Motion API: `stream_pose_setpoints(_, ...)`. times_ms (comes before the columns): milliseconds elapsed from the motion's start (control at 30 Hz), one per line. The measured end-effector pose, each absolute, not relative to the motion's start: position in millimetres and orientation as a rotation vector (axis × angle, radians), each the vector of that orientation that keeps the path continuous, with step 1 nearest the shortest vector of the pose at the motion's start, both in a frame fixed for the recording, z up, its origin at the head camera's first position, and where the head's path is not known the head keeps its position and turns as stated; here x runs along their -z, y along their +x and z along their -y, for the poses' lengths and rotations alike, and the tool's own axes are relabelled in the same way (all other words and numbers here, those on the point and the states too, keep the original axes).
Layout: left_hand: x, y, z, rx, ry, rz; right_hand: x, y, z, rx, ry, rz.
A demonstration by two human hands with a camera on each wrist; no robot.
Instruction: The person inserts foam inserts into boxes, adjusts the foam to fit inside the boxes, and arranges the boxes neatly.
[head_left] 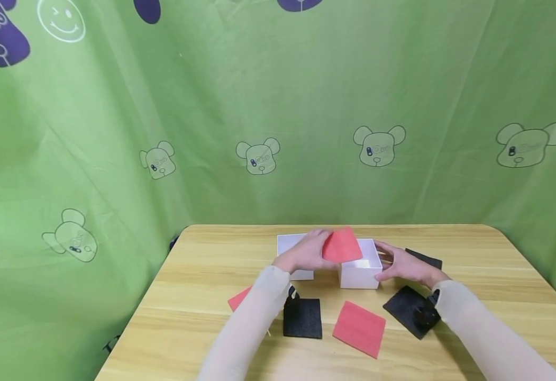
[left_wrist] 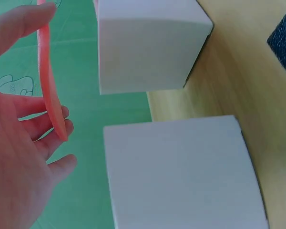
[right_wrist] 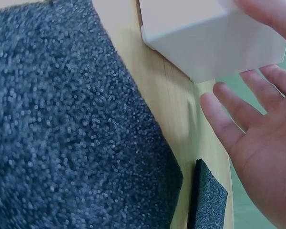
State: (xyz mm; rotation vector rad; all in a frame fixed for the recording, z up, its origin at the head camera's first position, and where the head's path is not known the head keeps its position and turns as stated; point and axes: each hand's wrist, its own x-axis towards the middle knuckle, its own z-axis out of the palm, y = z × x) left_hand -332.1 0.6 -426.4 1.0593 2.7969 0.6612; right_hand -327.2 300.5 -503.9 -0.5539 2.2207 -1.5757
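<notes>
My left hand (head_left: 307, 252) pinches a red foam square (head_left: 342, 245) and holds it tilted over the open white box (head_left: 359, 275). In the left wrist view the red foam square (left_wrist: 50, 81) shows edge-on between the thumb and fingers of my left hand (left_wrist: 19, 157). My right hand (head_left: 401, 264) lies with straight fingers against the box's right side. In the right wrist view my right hand (right_wrist: 257, 133) is spread beside the white box (right_wrist: 214, 38). A second white box (head_left: 291, 245) stands just left of the first.
Foam squares lie on the wooden table (head_left: 201, 264): red ones (head_left: 359, 328) (head_left: 239, 298) and black ones (head_left: 302, 318) (head_left: 407, 309) (head_left: 425, 259). In the right wrist view a black square (right_wrist: 62, 133) fills the left side. A green curtain (head_left: 258, 106) surrounds the table.
</notes>
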Motion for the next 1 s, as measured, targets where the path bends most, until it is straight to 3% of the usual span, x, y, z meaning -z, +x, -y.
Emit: stream_pose_setpoints(1000, 443.4, -333.8, -39.6, -0.429, 1.081, -2.833, 509.8, -328.2, -300.2, 1.683, -0.579, -2.096)
